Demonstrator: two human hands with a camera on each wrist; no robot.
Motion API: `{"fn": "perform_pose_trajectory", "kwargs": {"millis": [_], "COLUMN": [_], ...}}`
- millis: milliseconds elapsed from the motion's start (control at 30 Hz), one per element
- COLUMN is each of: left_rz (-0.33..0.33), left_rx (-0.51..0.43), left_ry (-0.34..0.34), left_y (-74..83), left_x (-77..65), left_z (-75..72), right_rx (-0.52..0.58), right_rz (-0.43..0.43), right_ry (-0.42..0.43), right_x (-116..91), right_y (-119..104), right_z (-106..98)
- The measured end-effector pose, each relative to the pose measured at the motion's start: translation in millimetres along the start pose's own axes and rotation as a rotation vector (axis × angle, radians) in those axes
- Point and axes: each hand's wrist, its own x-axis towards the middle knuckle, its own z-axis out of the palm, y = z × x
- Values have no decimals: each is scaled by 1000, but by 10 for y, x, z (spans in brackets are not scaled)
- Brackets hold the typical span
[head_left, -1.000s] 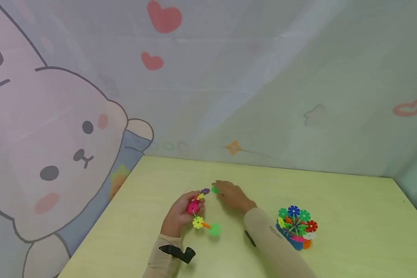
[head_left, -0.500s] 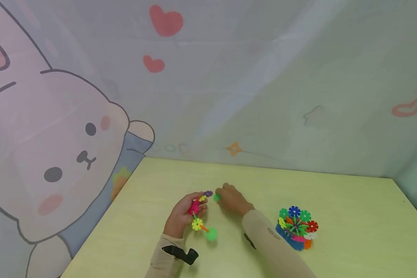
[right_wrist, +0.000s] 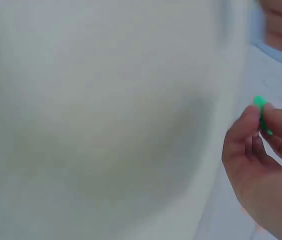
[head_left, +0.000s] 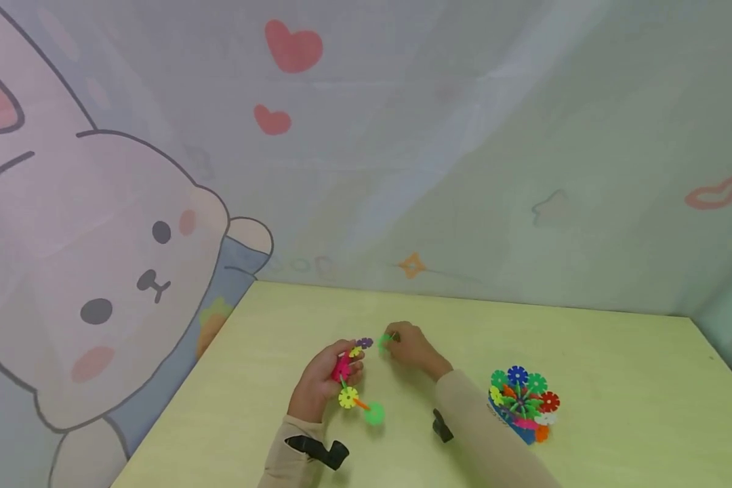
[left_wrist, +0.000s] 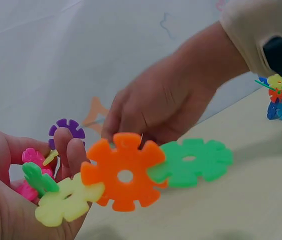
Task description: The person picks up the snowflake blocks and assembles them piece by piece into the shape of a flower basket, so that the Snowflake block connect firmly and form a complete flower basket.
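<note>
My left hand [head_left: 314, 383] grips a chain of interlocking plastic snowflake discs by its pink discs [head_left: 341, 368]. A purple disc [head_left: 364, 343] forms the chain's upper end, beyond the fingertips. From the palm side, a yellow disc [left_wrist: 70, 200], an orange disc [left_wrist: 125, 171] and a green disc [left_wrist: 190, 161] hang off toward the right in the left wrist view. Just right of the purple disc, apart from it, my right hand [head_left: 416, 349] pinches a single green snowflake disc [right_wrist: 259, 105] between thumb and finger. Its fingers hide much of that disc.
A finished-looking, many-coloured cluster of snowflake discs [head_left: 521, 400] stands on the pale table [head_left: 634, 393], right of the right forearm. Behind the table's far edge hangs a printed cloth backdrop [head_left: 439, 169]. Black straps circle both sleeves.
The right hand's fingers have drawn in around the loose green disc, and the hand has shifted slightly right. The left hand keeps its grip on the chain. The head view has tilted up slightly.
</note>
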Motion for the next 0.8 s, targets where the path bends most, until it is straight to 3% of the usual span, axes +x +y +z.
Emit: {"fn": "perform_pose_trajectory", "kwargs": {"millis": [100, 167, 367, 800], "left_rz": [19, 39, 79, 126], "left_rx": [11, 20, 72, 176], "left_ry": [-6, -9, 3, 64], "left_y": [7, 16, 27, -1], "left_x": [-1, -3, -14, -10], "left_z": [2, 4, 25, 70], "right_rx": [252, 348, 346, 348], "right_rz": [46, 59, 20, 20], "right_ry": [-85, -162, -259, -224], "right_x": [-35, -65, -122, -152], "right_y": [-63, -108, -230, -285], "right_z": [-145, -226, -309, -251]}}
